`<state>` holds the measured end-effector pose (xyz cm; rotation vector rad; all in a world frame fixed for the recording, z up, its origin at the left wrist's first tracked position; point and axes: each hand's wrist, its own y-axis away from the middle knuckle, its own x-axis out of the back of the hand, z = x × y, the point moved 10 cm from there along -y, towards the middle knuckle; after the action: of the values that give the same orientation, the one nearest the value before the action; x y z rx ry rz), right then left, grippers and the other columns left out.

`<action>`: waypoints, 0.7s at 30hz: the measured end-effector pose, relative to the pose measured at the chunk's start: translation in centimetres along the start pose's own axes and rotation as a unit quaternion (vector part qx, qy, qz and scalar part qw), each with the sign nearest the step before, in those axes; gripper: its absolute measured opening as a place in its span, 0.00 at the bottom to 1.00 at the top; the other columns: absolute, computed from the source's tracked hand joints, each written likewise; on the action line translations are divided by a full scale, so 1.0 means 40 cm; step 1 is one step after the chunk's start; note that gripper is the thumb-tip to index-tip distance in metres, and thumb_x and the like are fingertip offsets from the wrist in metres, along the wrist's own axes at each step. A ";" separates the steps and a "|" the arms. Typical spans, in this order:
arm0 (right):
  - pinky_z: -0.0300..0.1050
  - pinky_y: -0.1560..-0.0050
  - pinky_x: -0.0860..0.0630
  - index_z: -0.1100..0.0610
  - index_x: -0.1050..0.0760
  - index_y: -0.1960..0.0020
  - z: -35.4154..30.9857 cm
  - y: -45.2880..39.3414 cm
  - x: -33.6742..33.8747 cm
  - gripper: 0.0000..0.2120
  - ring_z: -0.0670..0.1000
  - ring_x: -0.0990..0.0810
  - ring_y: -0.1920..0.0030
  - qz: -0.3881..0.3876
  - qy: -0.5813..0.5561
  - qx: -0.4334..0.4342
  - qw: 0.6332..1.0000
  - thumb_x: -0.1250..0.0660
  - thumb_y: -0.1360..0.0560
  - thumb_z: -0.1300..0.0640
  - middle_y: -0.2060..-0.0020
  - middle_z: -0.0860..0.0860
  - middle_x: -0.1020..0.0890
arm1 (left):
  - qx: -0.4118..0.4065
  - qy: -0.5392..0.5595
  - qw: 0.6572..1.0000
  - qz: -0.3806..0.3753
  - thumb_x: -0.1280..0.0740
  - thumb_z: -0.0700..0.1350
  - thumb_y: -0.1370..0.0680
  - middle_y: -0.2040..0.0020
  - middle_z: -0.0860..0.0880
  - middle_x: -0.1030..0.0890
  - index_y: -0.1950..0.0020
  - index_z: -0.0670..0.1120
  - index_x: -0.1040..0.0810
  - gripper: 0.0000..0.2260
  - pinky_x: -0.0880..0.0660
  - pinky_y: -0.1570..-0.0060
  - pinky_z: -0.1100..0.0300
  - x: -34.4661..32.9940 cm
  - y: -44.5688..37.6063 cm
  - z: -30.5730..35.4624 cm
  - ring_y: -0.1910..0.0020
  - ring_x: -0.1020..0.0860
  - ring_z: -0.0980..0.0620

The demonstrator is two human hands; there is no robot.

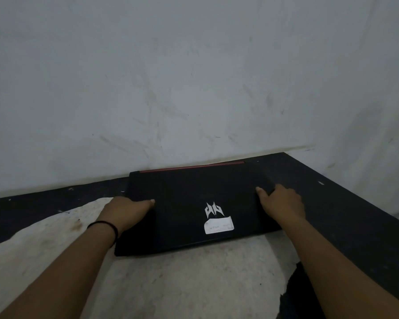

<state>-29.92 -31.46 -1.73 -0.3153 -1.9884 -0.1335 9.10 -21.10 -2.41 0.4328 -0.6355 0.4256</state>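
A closed black laptop (189, 194) is seen lying flat on a dark table top (336, 217), its far edge set close against a scuffed white wall (194, 77); whether the two touch cannot be told. The laptop is held at both sides. The left hand (127, 209) is placed at the laptop's left edge, thumb laid on the lid, the other fingers wrapped over the edge and hidden from view. The right hand (282, 203) is placed at the right edge, thumb spread onto the lid, fingers curled over the side, tips not visible. A red strip (191, 166) is seen along the laptop's back edge. A pale angular logo (214, 210) is shown near the middle of the lid, and a white sticker (218, 225) is stuck just below it, one corner peeled up. A black band (106, 229) is worn on the left wrist. A large worn pale patch (171, 286) is seen on the table top, and the laptop's near edge lies over it
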 end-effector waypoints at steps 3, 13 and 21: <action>0.53 0.42 0.28 0.62 0.32 0.33 0.014 -0.018 0.001 0.35 0.63 0.27 0.38 -0.030 -0.013 -0.006 0.999 0.43 0.26 0.35 0.38 0.63 0.26 | 0.030 0.053 0.996 -0.058 0.29 0.57 0.32 0.46 0.41 0.18 0.43 0.41 0.23 0.26 0.21 0.45 0.48 -0.010 0.001 -0.013 0.50 0.19 0.40; 0.44 0.69 0.32 0.61 0.27 0.61 0.072 -0.030 0.029 0.26 0.53 0.24 0.63 -0.119 -0.126 -0.039 0.984 0.29 0.35 0.37 0.62 0.55 0.23 | 0.038 0.156 0.986 -0.048 0.39 0.46 0.29 0.62 0.42 0.24 0.59 0.44 0.25 0.07 0.32 0.63 0.56 -0.009 0.048 -0.035 0.65 0.27 0.44; 0.43 0.69 0.32 0.61 0.24 0.63 0.069 0.003 0.052 0.25 0.54 0.22 0.63 -0.116 -0.170 -0.031 0.978 0.27 0.37 0.38 0.64 0.55 0.21 | 0.074 0.241 0.965 -0.067 0.31 0.49 0.28 0.52 0.39 0.19 0.50 0.42 0.24 0.13 0.22 0.49 0.48 -0.029 0.094 -0.068 0.54 0.19 0.38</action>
<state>-33.14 -30.34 -1.03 -0.1499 -2.3611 -0.3073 7.65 -16.90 -4.18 0.4885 -0.1005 0.4305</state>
